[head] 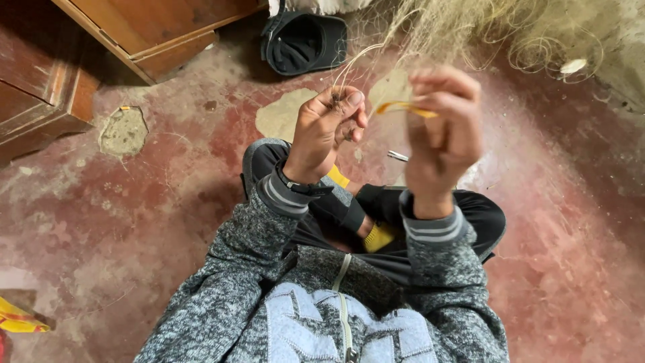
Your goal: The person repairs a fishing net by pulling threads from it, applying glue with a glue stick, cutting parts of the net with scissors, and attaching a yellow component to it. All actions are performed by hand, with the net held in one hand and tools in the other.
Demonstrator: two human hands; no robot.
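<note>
Head view: the person sits cross-legged on a worn red floor (134, 202), both hands raised in front of the chest. The left hand (329, 128) is clenched, thumb pressed against the curled fingers, pinching a small knot of fine net (443, 27) strands. The net is a pale, hair-thin mesh that fans up and away from the hands towards the top of the frame and bunches on the floor there. The right hand (443, 131), blurred with motion, grasps a slim yellow needle (403, 107) between thumb and fingers; the needle points towards the left hand and sits just beside it, with strands running between the two.

Judging by its look, the net is very light and wholly limp: it would not hold a shape, and it would snag and tangle easily, so it seems best gripped right at the knot being worked, pinched tight between thumb and forefinger. The line looks smooth and slippery, so a loose pinch could let it slide. The needle appears stiff, thin and light, best held near its middle.

A dark cap (302, 44) lies on the floor beyond the knees, and wooden furniture (134, 33) stands at the upper left.
</note>
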